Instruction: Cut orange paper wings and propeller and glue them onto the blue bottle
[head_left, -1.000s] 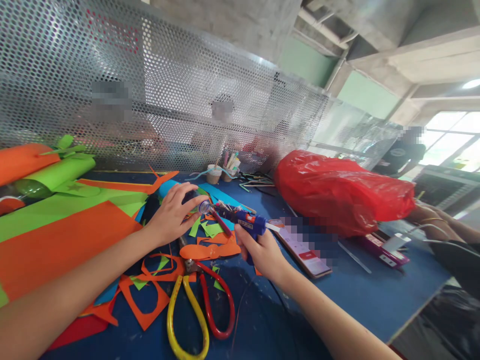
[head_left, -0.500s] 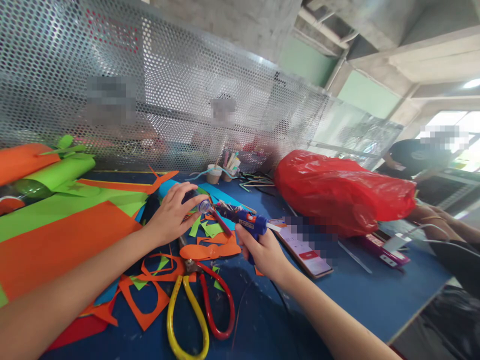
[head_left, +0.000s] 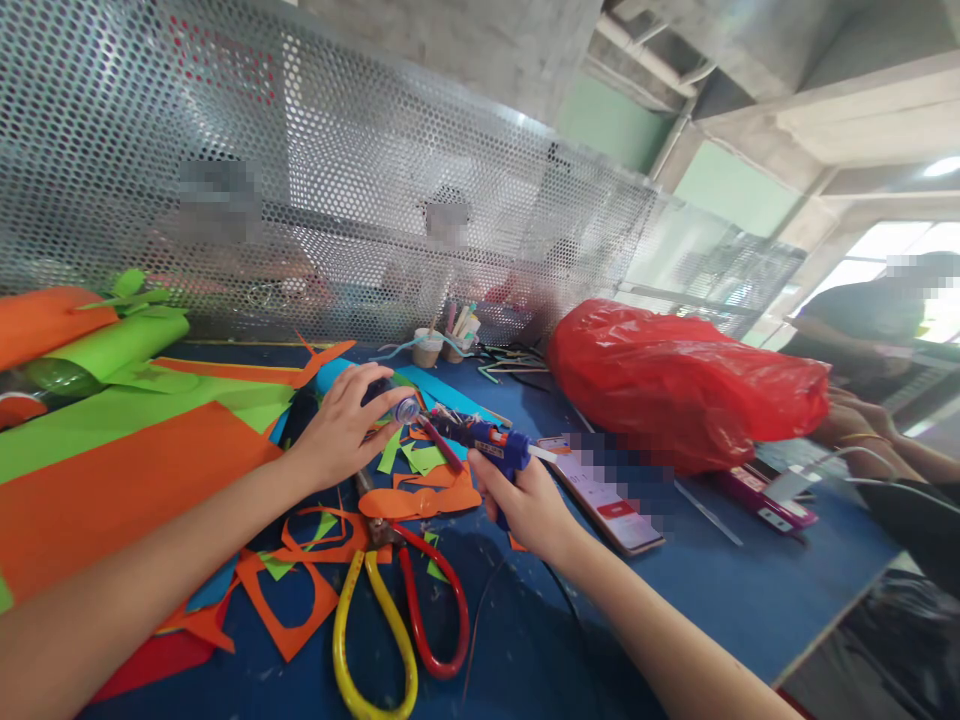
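Observation:
My left hand (head_left: 349, 418) wraps round a small plastic bottle, its clear open neck (head_left: 406, 409) facing right. The bottle's body is mostly hidden behind my fingers. My right hand (head_left: 529, 495) grips a blue hot glue gun (head_left: 501, 447) with a white glue stick (head_left: 541, 454) poking from its back. The gun's nozzle end lies close by the bottle's neck; whether they touch I cannot tell. Below both hands are an orange paper shape (head_left: 420, 502) and scissors (head_left: 381, 533) with large red and yellow handles. A dark red, pen-like stick (head_left: 442, 445) shows under the gun.
Orange and green sheets (head_left: 135, 500) cover the left side, with cut scraps (head_left: 296, 610) near the scissors. A phone (head_left: 604, 500), a red plastic bag (head_left: 675, 385) and a purple power strip (head_left: 769, 505) lie right. Cups of pens (head_left: 427, 347) stand by the perforated metal screen (head_left: 360, 150). Another person (head_left: 862, 320) sits right.
The glue gun has tilted and shifted very slightly left, its back end a little lower. My left hand stays almost still on the bottle. The person at the right has shifted rightward.

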